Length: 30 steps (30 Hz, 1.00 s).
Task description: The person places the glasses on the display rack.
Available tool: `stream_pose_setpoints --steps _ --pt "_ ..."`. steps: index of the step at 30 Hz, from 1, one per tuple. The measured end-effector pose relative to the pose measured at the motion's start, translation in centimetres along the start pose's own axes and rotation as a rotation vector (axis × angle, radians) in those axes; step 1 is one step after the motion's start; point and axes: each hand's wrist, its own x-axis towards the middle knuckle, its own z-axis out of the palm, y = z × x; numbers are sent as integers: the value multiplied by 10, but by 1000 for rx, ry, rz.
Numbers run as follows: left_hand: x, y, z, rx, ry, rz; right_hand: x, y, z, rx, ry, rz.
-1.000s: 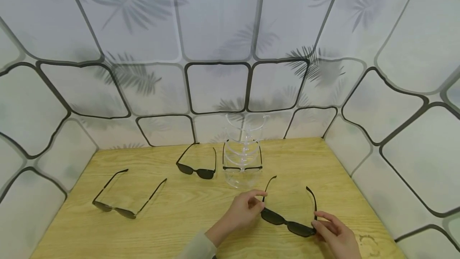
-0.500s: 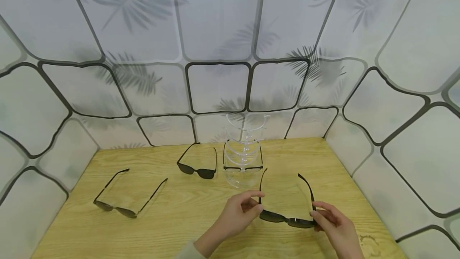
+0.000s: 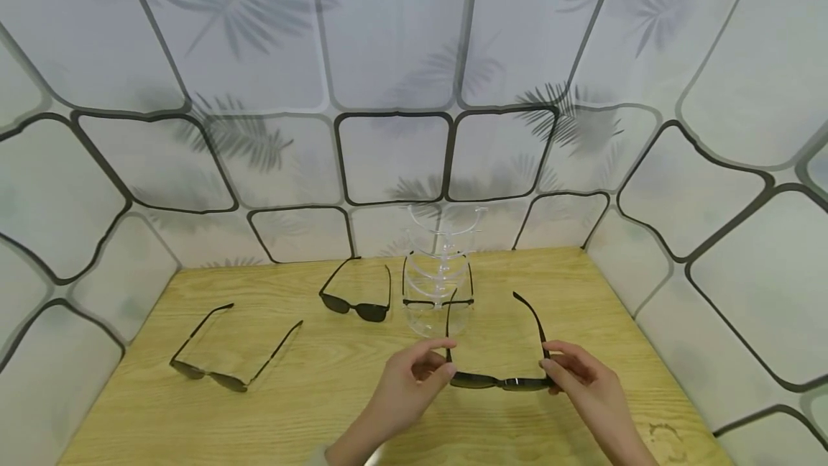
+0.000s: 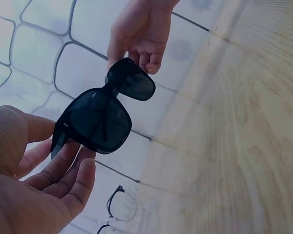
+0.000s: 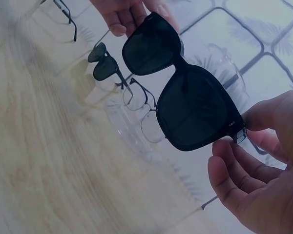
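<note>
Between both hands is a pair of black sunglasses [image 3: 475, 380] with dark lenses, its temples unfolded and pointing toward the back wall. My left hand [image 3: 409, 384] pinches the frame at the left hinge, thumb and fingers on either side. At the opposite hinge, my right hand [image 3: 591, 388] pinches the other corner. The wrist views show the lenses raised over the wooden table. Just beyond, a clear tiered display stand [image 3: 446, 225] carries dark half-rim eyeglasses [image 3: 420, 303] on a low tier; the left temple tip overlaps them in the head view.
Black sunglasses [image 3: 370, 312] lie open left of the stand. Farther left, thin-framed sunglasses [image 3: 228, 381] also lie open on the wooden table [image 3: 272, 423]. Patterned cloth walls [image 3: 394, 157] enclose the table at the back and both sides.
Both hands have moved left and a little toward the stand, carrying the sunglasses. The lenses have tilted, so they look narrower in the head view, and the frame is now more level.
</note>
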Motion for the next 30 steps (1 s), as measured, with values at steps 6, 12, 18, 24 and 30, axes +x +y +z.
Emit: stream_pose_setpoints --steps 6,12,18,24,30 --pt "1 3 -12 3 46 4 5 -13 10 17 -19 -105" --pt "2 5 -23 -1 74 37 13 -22 18 21 -53 -191" --pt "4 7 -31 -5 85 27 21 -29 23 11 -82 -225" --pt "9 4 -39 -30 90 55 27 -36 29 13 -91 -258" --pt "18 0 -45 -7 118 94 35 -42 34 -12 -87 -306"
